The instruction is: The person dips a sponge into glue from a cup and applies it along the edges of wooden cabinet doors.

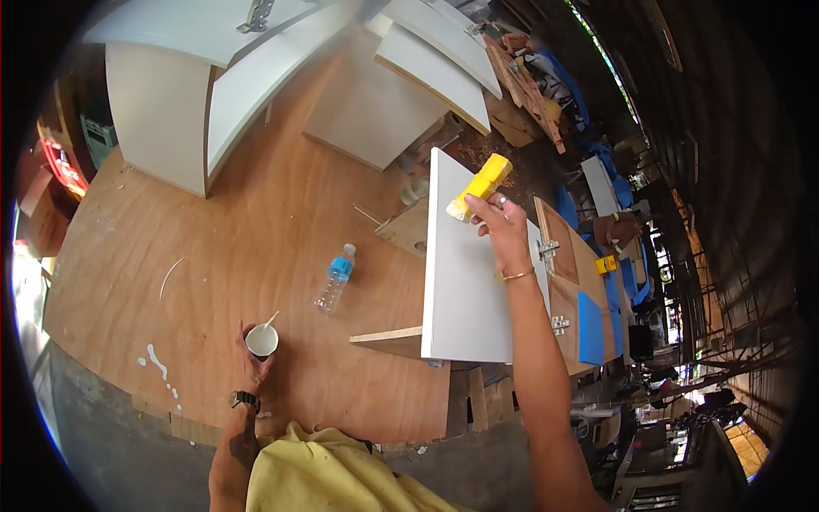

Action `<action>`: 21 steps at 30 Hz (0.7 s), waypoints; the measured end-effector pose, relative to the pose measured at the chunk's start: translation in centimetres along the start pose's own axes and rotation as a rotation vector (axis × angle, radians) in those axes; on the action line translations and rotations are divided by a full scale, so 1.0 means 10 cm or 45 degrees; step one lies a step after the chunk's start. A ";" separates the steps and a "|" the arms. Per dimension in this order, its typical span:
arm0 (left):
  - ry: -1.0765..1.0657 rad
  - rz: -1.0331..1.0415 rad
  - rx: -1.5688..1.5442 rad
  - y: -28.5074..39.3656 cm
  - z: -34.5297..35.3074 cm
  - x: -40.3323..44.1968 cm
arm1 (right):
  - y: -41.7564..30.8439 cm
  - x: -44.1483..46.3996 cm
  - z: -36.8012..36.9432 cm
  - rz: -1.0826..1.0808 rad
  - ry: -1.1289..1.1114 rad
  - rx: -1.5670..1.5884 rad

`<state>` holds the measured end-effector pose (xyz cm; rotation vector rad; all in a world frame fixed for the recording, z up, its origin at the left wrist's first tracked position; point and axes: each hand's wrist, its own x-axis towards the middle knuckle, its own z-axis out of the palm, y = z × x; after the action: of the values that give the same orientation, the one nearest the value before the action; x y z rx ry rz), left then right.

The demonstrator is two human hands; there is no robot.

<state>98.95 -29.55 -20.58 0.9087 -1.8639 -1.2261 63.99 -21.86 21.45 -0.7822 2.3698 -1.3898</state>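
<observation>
My right hand [502,224] grips a yellow tool [485,181] with a whitish, fuzzy-looking end, held over the face of an upright white panel [465,282]. Low on the left, my left hand [252,363] is wrapped round a cup [262,340] with whitish contents and a thin stick leaning in it. The cup is above the wooden sheet [213,282]. Between the two hands, a clear plastic bottle [334,280] with a blue label lies near the panel.
White cabinet parts [158,119] stand at the upper left, and more white boards [375,111] at the top centre. White drips [158,363] mark the sheet at lower left. Hinged boards [572,256] and a blue piece [590,328] are to the right. A person's arm [618,230] shows farther right.
</observation>
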 end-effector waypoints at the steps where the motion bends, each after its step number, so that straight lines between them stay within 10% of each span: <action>1: 0.007 -0.026 -0.031 -0.02 0.01 -0.01 | 0.02 0.05 0.02 0.040 -0.001 -0.015; 21: -0.042 -0.091 -0.031 -0.03 -0.02 -0.04 | 0.00 1.14 0.09 -0.557 0.002 -0.664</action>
<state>99.40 -29.37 -20.89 0.9547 -1.8521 -1.3115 55.14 -29.11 21.35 -1.5070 2.7042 -0.8852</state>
